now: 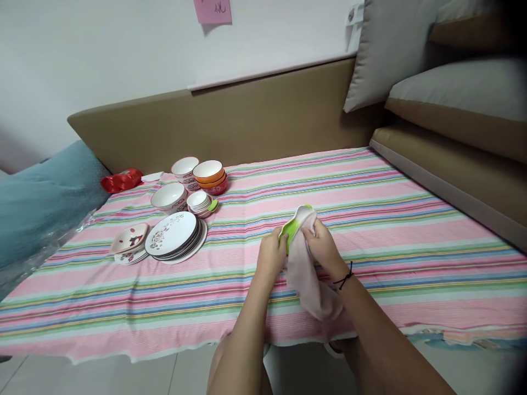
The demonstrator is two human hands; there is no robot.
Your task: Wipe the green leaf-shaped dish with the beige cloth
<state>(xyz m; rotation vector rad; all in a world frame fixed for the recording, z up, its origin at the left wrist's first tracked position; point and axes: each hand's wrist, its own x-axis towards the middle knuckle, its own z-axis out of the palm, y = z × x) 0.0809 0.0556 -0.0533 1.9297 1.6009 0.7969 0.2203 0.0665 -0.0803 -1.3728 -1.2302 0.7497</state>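
Observation:
My left hand [272, 249] grips the left edge of a small green and white dish [291, 227], held above the striped cloth. On the dish's right side my right hand [323, 244] is closed on a pale pink cleaning cloth [307, 280], pressing it against the dish. The cloth drapes over part of the dish and hangs down between my forearms. Part of the dish is hidden by the cloth and my fingers.
Left of my hands stand a stack of plates [172, 233], a patterned dish [129, 238], small white bowls [198, 200], orange-rimmed bowls [208, 171] and white bowls [168, 195]. A striped cloth [370, 219] covers the surface. Cushions [457, 99] are piled at right; a red bundle [121, 180] lies at far left.

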